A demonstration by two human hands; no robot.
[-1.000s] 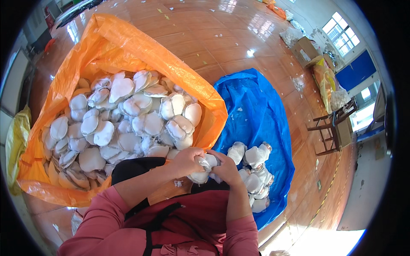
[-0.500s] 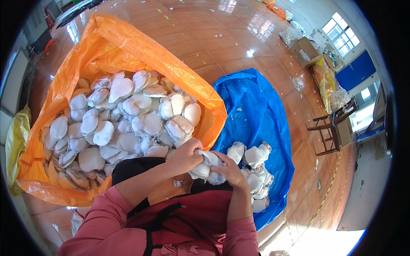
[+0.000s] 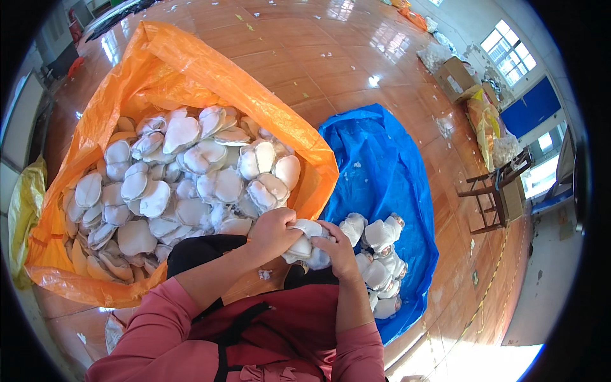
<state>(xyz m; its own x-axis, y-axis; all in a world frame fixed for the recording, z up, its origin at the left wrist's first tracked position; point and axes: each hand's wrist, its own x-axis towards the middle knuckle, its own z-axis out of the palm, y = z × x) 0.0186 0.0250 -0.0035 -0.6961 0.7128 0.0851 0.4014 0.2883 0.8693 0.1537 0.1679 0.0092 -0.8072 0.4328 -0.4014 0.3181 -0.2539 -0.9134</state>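
A white padded piece (image 3: 307, 242) lies between left fingers (image 3: 290, 237) and right fingers (image 3: 332, 232) — both clamped on it.

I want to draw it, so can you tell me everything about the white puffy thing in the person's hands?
The white puffy thing has rounded, smooth parts with a crease between them. It looks like soft padding, fluffier at its lower right. It is held on the near side of where the orange bag and the blue bag meet. The left hand grips its left side, the right hand its right; their fingers hide some of it, so its whole shape can't be told.
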